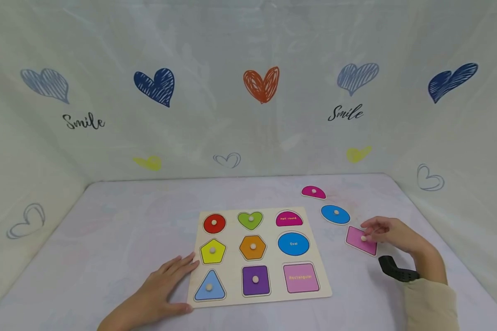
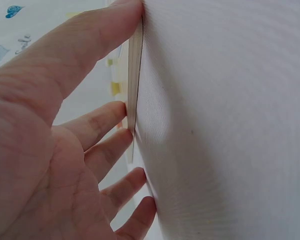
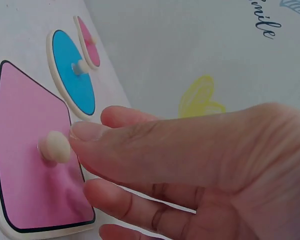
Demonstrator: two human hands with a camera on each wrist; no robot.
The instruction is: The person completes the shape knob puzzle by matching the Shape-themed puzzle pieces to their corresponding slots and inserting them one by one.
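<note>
My left hand (image 1: 159, 289) lies flat on the table (image 1: 107, 230), fingers (image 2: 107, 120) spread and straight, their tips resting against the left edge of the pale wooden shape-puzzle board (image 1: 257, 255). In the left wrist view that edge (image 2: 134, 90) stands right at my fingertips.

My right hand (image 1: 391, 234) reaches the pink rectangular puzzle piece (image 1: 361, 240), which lies flat on the table to the right of the board, well apart from it. My fingers (image 3: 140, 137) are held close together, with one fingertip touching the small cream knob (image 3: 56, 146) on the piece; I cannot tell whether they pinch it yet.

Just beyond the pink rectangle lies the blue oval piece (image 1: 335, 214), and farther back the magenta half-round piece (image 1: 313, 192).

On the board, the half-round, oval and rectangular slots in the right column stand empty, while the other six coloured pieces sit in place.
</note>
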